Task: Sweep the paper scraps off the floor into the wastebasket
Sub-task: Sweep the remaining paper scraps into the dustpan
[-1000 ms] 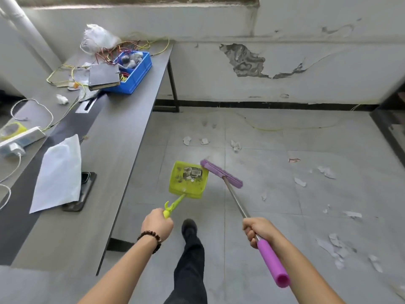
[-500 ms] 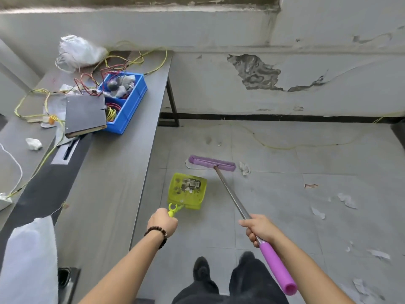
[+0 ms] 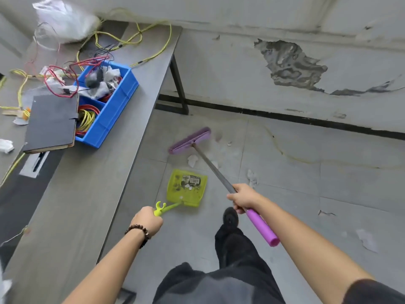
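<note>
Gripping: left hand (image 3: 147,220) dustpan (image 3: 186,187), right hand (image 3: 244,197) broom (image 3: 219,174) | paper scrap (image 3: 192,160) beyond dustpan, ahead of hands

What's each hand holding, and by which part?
Left hand grips the dustpan by its handle end; right hand grips the broom where metal shaft meets purple grip.

Ahead of the fingers of the right hand (image 3: 244,198), the broom (image 3: 213,168) has a dull grey metal shaft; behind them, a smooth matt purple plastic sleeve. Ahead of the fingers of the left hand (image 3: 148,220), the dustpan (image 3: 186,189) is translucent yellow-green plastic, scuffed and soiled. Paper scraps (image 3: 192,160): crumpled, white. Floor (image 3: 285,194): matt grey tile, dusty. Table (image 3: 87,194), left of both hands' fingers: matt grey laminate. Bin (image 3: 109,119): glossy blue plastic. Wall (image 3: 291,64): rough, flaking plaster.
</note>
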Demonstrator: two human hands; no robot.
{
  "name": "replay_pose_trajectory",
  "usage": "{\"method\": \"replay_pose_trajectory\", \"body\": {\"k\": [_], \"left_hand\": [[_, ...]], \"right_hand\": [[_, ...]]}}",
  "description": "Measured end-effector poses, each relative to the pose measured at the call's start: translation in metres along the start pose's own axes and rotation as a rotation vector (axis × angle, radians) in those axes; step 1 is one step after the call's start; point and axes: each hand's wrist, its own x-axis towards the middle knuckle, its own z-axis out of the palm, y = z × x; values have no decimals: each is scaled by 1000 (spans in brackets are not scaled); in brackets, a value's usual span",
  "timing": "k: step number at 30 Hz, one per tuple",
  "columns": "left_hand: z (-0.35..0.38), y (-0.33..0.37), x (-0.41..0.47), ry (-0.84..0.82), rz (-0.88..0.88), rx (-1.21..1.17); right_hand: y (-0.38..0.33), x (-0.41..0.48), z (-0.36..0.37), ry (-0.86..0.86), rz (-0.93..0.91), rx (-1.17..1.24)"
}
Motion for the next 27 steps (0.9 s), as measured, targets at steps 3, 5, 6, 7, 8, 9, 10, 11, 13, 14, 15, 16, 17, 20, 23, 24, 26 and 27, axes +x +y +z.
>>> {"method": "replay_pose_trajectory", "body": {"k": [3,5,6,7,8,9,10,11,13,14,15,16,17,20,23,24,26,27], "left_hand": [[-3,25,6,-30,-38,30],[-5,36,7,-47,-62,58],[-8,41,7,-56,-67,65],[-10,45,8,-61,-68,68],[-13,50,9,-64,-67,65],[-16,54,12,-67,-64,62],[-19,58,13,-69,-59,61],[-21,61,15,-72,-52,59],[-24,66,16,-79,-20,60],[-26,68,17,-82,0,66],[-27,70,17,-86,23,80],[-28,73,18,-90,47,100],[-29,75,17,-94,70,124],[-30,86,17,-102,143,214],[-25,94,21,-103,186,281],[-22,95,22,-108,201,298],[-16,96,26,-121,231,325],[-13,97,27,-130,239,334]], "right_hand": [[-13,37,-34,-39,8,-207],[-7,49,-57,-50,30,-352],[0,50,-68,-56,57,-394],[9,47,-80,-56,88,-406],[21,41,-92,-45,120,-409],[34,34,-103,-28,148,-417],[46,24,-113,-12,173,-430],[58,14,-121,1,193,-446],[78,-7,-127,44,204,-469],[85,-16,-126,60,195,-467],[90,-25,-123,74,183,-461],[93,-33,-118,89,176,-442],[95,-42,-113,108,170,-407],[89,-58,-105,164,144,-281],[65,-45,-103,219,145,-126],[56,-32,-102,225,146,-45],[35,6,-99,253,156,95],[22,23,-97,268,164,152]]}}
